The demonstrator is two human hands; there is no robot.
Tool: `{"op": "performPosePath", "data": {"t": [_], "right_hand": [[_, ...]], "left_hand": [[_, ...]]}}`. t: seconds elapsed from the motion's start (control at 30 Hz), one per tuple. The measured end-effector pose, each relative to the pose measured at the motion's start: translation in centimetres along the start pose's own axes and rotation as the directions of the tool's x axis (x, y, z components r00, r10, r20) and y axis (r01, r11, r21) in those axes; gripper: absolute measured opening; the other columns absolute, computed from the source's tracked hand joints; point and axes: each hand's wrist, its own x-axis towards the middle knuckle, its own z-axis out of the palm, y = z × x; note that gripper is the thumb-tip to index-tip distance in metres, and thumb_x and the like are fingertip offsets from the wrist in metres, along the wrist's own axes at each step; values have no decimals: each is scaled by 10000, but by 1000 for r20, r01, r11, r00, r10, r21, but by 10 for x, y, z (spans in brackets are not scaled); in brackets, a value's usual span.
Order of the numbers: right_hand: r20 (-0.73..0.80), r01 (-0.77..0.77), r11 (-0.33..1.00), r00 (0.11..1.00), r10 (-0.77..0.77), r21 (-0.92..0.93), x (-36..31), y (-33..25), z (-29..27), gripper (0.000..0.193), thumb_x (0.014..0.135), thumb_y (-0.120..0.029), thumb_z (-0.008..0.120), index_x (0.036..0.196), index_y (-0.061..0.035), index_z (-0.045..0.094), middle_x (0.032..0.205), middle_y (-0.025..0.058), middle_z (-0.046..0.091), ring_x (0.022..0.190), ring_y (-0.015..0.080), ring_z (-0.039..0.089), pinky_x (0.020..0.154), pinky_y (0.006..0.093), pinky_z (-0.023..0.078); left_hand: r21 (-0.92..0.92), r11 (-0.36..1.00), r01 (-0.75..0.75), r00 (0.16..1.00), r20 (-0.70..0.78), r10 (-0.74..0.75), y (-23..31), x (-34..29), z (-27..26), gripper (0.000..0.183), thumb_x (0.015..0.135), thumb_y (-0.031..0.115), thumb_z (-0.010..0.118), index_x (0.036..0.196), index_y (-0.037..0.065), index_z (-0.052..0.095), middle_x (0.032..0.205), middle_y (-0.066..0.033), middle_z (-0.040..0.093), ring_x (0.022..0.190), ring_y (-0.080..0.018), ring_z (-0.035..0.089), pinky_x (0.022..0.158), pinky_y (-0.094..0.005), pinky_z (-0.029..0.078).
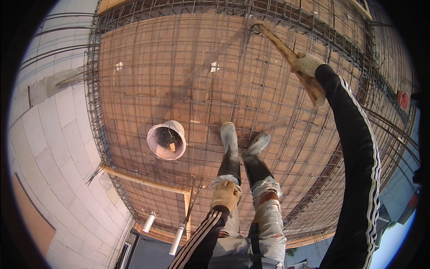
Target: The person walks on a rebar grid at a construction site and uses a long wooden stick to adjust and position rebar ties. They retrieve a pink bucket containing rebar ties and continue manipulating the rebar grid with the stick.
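My right hand (308,65), in a pale work glove, reaches far out to the right. Its fingers are wrapped round a long, rough wooden board (282,42) that slants above the mesh. At the board's far end a dark metal loop (255,29) lies by the bars. My left hand (226,196), in a tan glove, is closed in front of my left knee; whether anything is inside the fist is hidden. Below me spreads a grid of steel reinforcing bars (210,96) over brown sheeting.
A whitish bucket (154,150) with dark contents stands on the mesh to the left. Pale block wall (56,130) borders the left side. Two white pipes (177,240) rise near a timber frame (148,180). My boots (229,136) stand on the mesh. A red round object (403,100) is far right.
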Motion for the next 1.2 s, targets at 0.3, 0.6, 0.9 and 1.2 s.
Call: {"op": "performPosePath", "data": {"t": [0.3,0.6,0.9,1.2], "right_hand": [[-20,-30,978,999,35,205,-24,10,-4,596,765,-462,811,1172,-58,648,1052,157,714,938,305,677,857,428,502],[-105,-20,924,992,65,381,-89,10,-17,514,906,-403,731,1291,-85,611,998,67,710,899,182,667,828,340,516],[-138,58,624,987,81,779,-197,27,-7,572,880,-183,717,1396,-22,531,1024,55,675,840,141,640,784,290,541],[-99,9,247,930,355,969,-343,47,45,829,786,-299,916,1414,-15,455,1124,139,698,864,167,691,677,299,613]], "left_hand": [[11,1000,1,1000,-6,-1,-3,0,3,273,838,216,688,1062,61,666,1109,-154,680,1073,-376,646,953,-488,512],[4,1000,-15,1000,-2,15,-8,1,3,317,827,238,709,1094,69,676,1125,-150,678,1079,-371,642,965,-491,501],[-5,1000,-31,1000,1,31,4,19,-15,302,822,269,723,1067,100,672,1094,-132,665,1046,-348,654,901,-508,511],[-392,919,32,979,-175,-109,3,88,-92,250,860,182,722,1028,10,657,1023,-137,694,923,-324,698,814,-423,556]]}}
